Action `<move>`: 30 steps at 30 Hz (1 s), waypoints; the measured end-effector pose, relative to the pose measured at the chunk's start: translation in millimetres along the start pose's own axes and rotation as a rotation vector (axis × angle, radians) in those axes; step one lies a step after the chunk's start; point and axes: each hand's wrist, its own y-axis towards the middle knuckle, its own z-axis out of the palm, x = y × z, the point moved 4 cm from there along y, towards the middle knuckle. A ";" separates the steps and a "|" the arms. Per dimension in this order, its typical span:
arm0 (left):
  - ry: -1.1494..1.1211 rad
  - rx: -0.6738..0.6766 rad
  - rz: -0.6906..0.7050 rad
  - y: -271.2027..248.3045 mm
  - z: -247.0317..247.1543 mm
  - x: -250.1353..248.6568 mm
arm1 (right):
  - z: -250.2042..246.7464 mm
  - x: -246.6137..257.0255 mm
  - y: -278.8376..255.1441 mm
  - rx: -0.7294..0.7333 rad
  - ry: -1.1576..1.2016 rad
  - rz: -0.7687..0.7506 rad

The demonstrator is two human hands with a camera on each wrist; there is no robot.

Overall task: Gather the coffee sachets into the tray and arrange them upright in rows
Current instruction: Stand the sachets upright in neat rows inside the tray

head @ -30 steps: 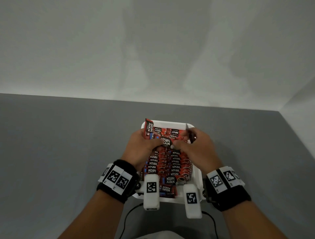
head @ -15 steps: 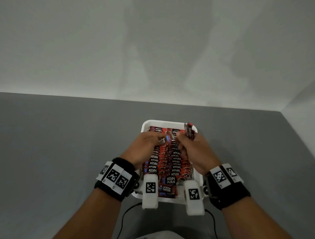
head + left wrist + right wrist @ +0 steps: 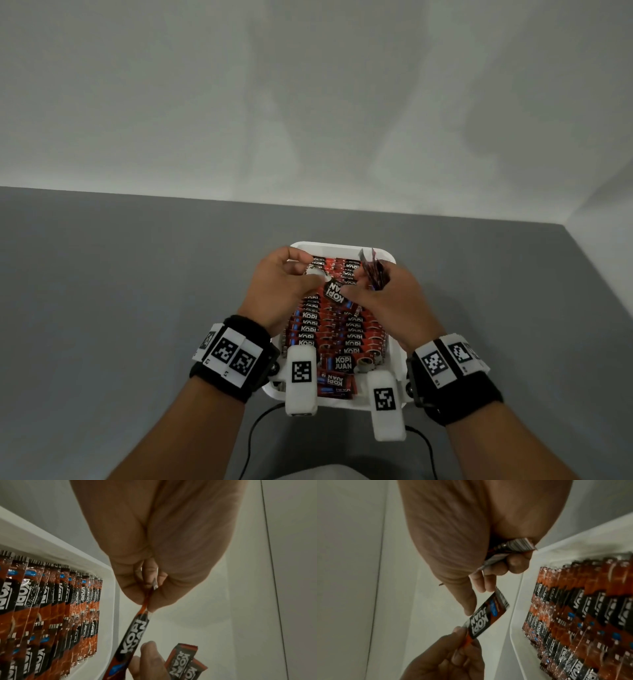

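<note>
A white tray (image 3: 342, 246) sits on the grey table, filled with rows of red-and-black coffee sachets (image 3: 329, 329) standing on edge. Above the far rows my left hand (image 3: 317, 278) pinches one end of a single sachet (image 3: 334, 293). In the left wrist view this single sachet (image 3: 135, 635) hangs from my thumb and forefinger. My right hand (image 3: 352, 286) grips a small bundle of sachets (image 3: 375, 270) in its curled fingers. The right wrist view shows its thumb and forefinger at the other end of the single sachet (image 3: 484, 618), with the bundle (image 3: 510, 549) in its palm.
At the tray's near end a few sachets (image 3: 337, 382) lie flat rather than upright. The grey table (image 3: 137, 291) spreads out on both sides and ends at a white wall behind. A black cable (image 3: 253, 435) runs along the near edge.
My hands have lifted off the far rows. The right hand has picked up a bundle, and the left now pinches one sachet held between both hands.
</note>
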 end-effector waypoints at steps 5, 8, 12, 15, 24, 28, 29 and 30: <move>-0.098 -0.059 0.013 0.9 -2.1 1.0 | 2.9 -7.3 -0.6 -0.032 0.187 0.047; -0.068 -0.057 0.048 -5.0 4.8 7.4 | 10.1 -2.5 -3.2 -0.008 0.474 0.113; 0.128 0.083 0.144 -18.2 32.4 11.0 | 24.9 5.9 2.6 0.043 0.559 0.155; 0.202 0.141 0.162 -21.3 42.2 9.6 | 26.2 2.3 8.8 0.029 0.516 0.158; 0.466 0.105 0.293 -17.7 51.1 7.6 | 27.3 6.0 -1.8 0.185 0.648 0.273; 0.453 0.185 0.217 -15.9 51.9 10.4 | 27.4 4.6 -3.1 0.188 0.699 0.303; 0.458 0.195 0.208 -15.2 51.9 10.6 | 28.4 5.5 -4.1 0.203 0.691 0.308; 0.476 0.193 0.203 -13.8 51.6 11.7 | 29.4 5.4 -4.6 0.219 0.671 0.310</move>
